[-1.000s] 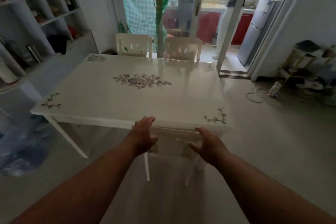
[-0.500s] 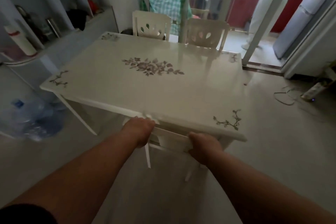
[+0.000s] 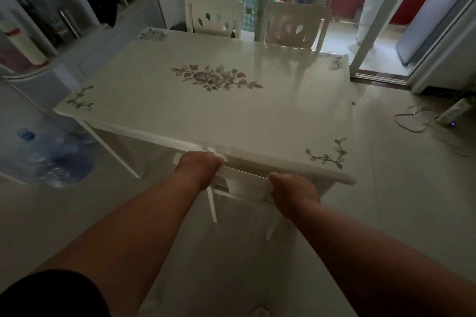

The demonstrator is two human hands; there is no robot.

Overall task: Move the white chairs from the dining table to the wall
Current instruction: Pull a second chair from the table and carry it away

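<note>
Down at 6 o'clock, the left hand and the right hand curl tight over the top rail of a white wooden chair, which is tucked under the near edge of the shiny white table with painted flowers. This looks like the first step, so next comes a pull back to slide it out. Up at 12 o'clock, two more white chairs with leaf-shaped holes wait across the table.

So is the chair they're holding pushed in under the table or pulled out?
Pushed in: the chair sits mostly under the table edge; only its backrest top and rear legs show.
</note>
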